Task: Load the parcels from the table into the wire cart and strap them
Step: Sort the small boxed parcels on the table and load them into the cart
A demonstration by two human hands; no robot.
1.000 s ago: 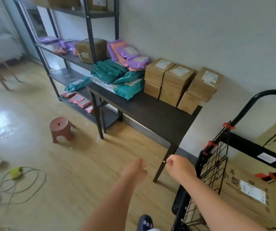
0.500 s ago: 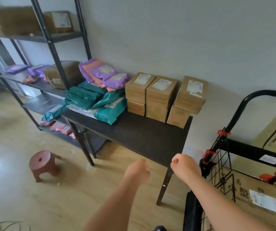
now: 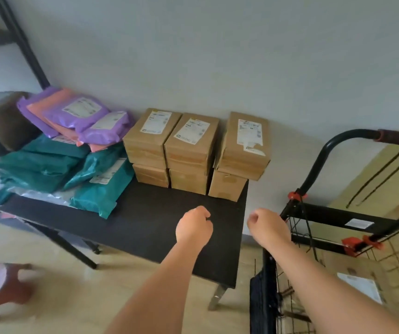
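Note:
Several brown cardboard boxes (image 3: 191, 150) with white labels stand stacked in two layers at the back of the black table (image 3: 145, 227). Teal mailer bags (image 3: 99, 182) and purple mailer bags (image 3: 85, 116) are piled on its left half. My left hand (image 3: 193, 226) hovers over the table's front part, fingers loosely curled, holding nothing. My right hand (image 3: 267, 227) hangs just past the table's right edge, also loosely curled and empty. The black wire cart (image 3: 314, 213) stands at the right, with a large labelled box (image 3: 359, 283) inside it.
A metal shelving rack (image 3: 22, 44) with more parcels stands at the left, beside the table. A small reddish plastic stool (image 3: 1, 285) sits on the wooden floor at lower left. The cart's curved black handle (image 3: 338, 141) rises at the right, near the wall.
The view has come closer to the table and turned right. Both hands have moved forward, the left now above the tabletop, the right beside the cart's corner.

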